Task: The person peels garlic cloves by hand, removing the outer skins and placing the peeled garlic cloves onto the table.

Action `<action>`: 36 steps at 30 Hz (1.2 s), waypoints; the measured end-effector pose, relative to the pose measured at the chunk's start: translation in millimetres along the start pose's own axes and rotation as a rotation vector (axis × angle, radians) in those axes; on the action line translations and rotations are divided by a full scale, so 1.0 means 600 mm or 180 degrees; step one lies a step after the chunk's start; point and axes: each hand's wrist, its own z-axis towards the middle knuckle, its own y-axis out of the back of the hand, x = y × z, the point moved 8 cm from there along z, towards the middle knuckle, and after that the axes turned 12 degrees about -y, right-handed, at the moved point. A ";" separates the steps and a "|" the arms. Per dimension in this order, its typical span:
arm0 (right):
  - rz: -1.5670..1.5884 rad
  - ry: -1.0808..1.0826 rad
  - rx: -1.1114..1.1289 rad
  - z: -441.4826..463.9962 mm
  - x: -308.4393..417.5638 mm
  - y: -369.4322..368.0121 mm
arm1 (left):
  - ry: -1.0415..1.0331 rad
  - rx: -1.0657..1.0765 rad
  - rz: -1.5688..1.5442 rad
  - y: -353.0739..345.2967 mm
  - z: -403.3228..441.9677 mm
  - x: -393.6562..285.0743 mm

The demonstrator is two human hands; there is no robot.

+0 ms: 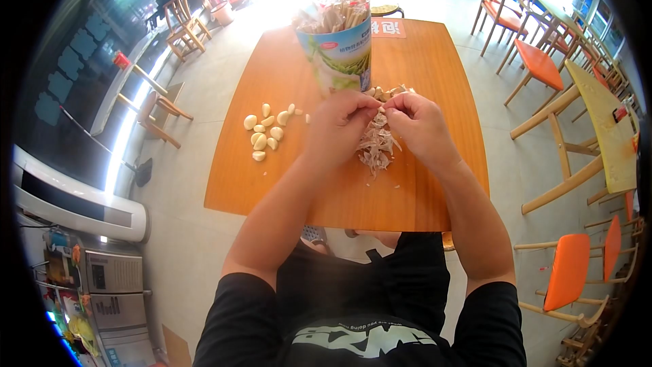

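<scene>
Garlic (382, 110) (mostly hidden), pinched by both the left hand (345, 119) and right hand (421, 122), seems light, firm and probably slippery, best held by its ends

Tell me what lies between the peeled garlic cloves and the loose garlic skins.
In the head view, the left hand comes between the peeled garlic cloves and the loose garlic skins.

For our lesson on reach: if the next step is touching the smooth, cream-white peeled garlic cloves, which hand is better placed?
Probably the left hand: the smooth, cream-white peeled garlic cloves lie on its outer side, whereas the right hand is farther away.
</scene>
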 end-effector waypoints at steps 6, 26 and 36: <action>-0.0125 -0.0013 -0.0041 -0.002 0.002 0.000 | 0.0331 0.0163 -0.0146 -0.008 -0.005 0.008; -0.0292 0.0262 -0.0291 -0.006 0.012 -0.001 | 0.0271 0.0096 0.0052 -0.005 -0.007 0.010; -0.0575 0.0446 -0.0478 -0.010 0.021 0.002 | -0.0100 0.0137 0.0266 -0.007 -0.004 -0.008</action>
